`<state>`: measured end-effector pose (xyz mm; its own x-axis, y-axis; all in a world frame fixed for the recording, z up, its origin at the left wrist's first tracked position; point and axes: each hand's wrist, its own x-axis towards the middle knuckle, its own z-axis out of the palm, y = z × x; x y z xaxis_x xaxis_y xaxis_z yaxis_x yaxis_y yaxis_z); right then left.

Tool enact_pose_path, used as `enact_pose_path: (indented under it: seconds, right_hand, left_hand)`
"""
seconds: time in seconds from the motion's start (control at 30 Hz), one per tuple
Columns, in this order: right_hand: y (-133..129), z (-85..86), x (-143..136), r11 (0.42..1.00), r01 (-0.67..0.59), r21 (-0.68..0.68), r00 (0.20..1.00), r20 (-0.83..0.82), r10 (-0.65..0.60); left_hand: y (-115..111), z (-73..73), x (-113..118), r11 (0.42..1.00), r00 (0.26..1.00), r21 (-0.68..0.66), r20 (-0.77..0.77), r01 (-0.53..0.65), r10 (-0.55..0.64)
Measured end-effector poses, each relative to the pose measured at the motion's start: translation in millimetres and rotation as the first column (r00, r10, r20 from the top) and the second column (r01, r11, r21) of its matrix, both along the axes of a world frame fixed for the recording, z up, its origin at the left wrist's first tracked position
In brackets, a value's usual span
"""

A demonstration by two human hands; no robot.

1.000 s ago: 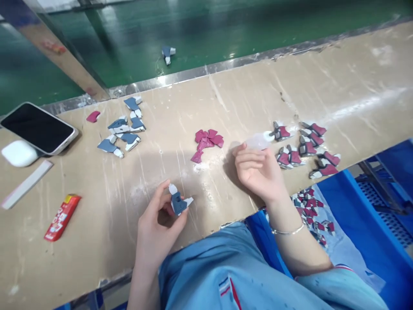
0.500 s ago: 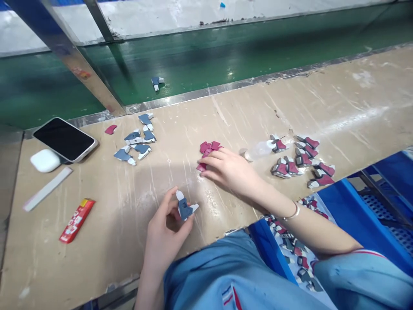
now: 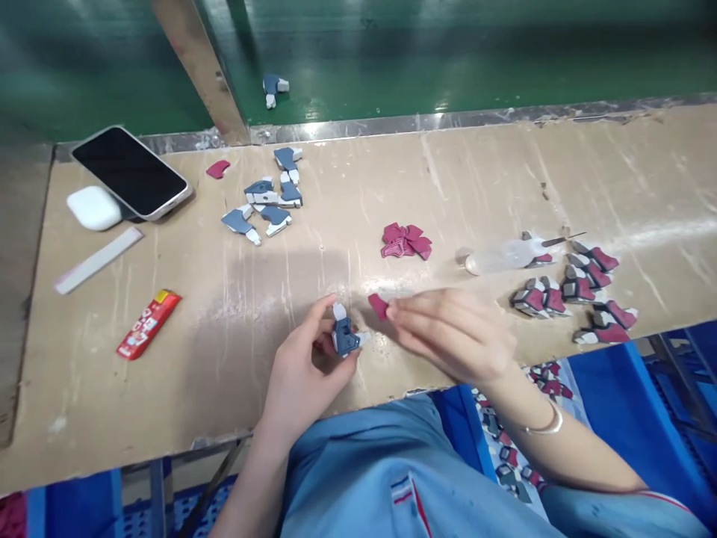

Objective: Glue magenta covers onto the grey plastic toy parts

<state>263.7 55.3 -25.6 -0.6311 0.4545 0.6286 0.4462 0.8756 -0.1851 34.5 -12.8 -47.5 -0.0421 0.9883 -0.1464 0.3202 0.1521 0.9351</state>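
Note:
Between the fingers of my left hand (image 3: 305, 366) is a blue and white plastic part (image 3: 346, 336), its white ends pointing up and to the right. My right hand (image 3: 456, 332), slightly blurred, pinches a small dark red plastic piece (image 3: 379, 305) at its fingertips, just right of the blue part and apart from it. A small pile of dark red pieces (image 3: 406, 240) lies beyond the right hand. Several blue and white parts (image 3: 274, 217) lie at the far left. On the right are several joined parts (image 3: 594, 276) in red, grey and white.
A clear bottle with a thin dark tip (image 3: 498, 257) lies near the joined parts. At left are a phone (image 3: 131, 172), a white case (image 3: 94, 208), a pale strip (image 3: 99, 260) and a red packet (image 3: 149, 323). A blue bin (image 3: 621, 418) of parts stands below the table edge.
My right hand has come back from the dark red pile with one piece in its fingertips, towards my left hand. My left hand still holds the blue part. The view has tilted down.

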Motion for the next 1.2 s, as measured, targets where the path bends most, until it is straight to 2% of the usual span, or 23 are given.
enact_pose_path:
  seconds: [0.1, 0.17, 0.3, 0.47, 0.67, 0.73, 0.87, 1.03, 1.13, 1.2]
  right_hand:
    - [-14.3, -0.7, -9.3, 0.990, -0.108, -0.088, 0.994, 0.009, 0.109]
    - [-18.5, -3.9, -15.3, 0.986, -0.142, -0.082, 0.990, -0.012, 0.142]
    - [-19.9, -9.8, -20.5, 0.989, -0.137, -0.054, 0.990, -0.036, 0.135]
    - [-21.7, -12.9, -20.3, 0.997, -0.071, -0.039, 0.997, -0.043, 0.069]
    - [-19.9, -19.9, -24.5, 0.992, -0.098, -0.075, 0.994, -0.046, 0.094]
    - [-19.5, -20.2, -26.2, 0.991, -0.096, -0.088, 0.995, -0.049, 0.092]
    - [-18.9, -12.7, -26.7, 0.990, -0.107, -0.093, 0.994, -0.034, 0.104]
    - [-18.1, -2.8, -20.4, 0.988, -0.109, -0.113, 0.994, 0.005, 0.110]
    - [-20.6, -6.6, -20.1, 0.965, -0.093, -0.244, 0.991, -0.114, 0.066]
    - [-24.3, -12.2, -23.6, 0.907, -0.141, -0.398, 0.959, -0.281, 0.026]
  left_hand:
    - [2.9, 4.8, -0.2, 0.999, 0.999, -0.026, 0.025, 0.022, -0.022]
    - [3.3, 5.6, -0.5, 1.000, 1.000, -0.026, 0.023, 0.012, -0.012]
    - [2.4, 5.7, -1.2, 1.000, 1.000, -0.008, 0.019, 0.017, -0.017]
    - [3.5, 6.3, -0.8, 1.000, 1.000, 0.008, 0.011, 0.026, -0.026]
    - [2.7, 2.7, -0.6, 1.000, 0.999, 0.013, -0.052, 0.005, -0.004]
    - [0.0, 2.7, 0.0, 1.000, 0.999, 0.000, -0.031, -0.011, 0.011]
    - [-9.4, 6.0, 2.3, 0.999, 0.971, -0.050, 0.237, -0.015, 0.027]
    - [-11.1, 6.9, 4.8, 0.998, 0.809, -0.064, 0.585, -0.022, 0.055]
    - [-5.3, 6.2, 8.3, 0.993, 0.692, -0.120, 0.716, -0.004, 0.089]
    - [-3.0, 7.3, 11.4, 0.992, 0.645, -0.125, 0.757, -0.013, 0.104]
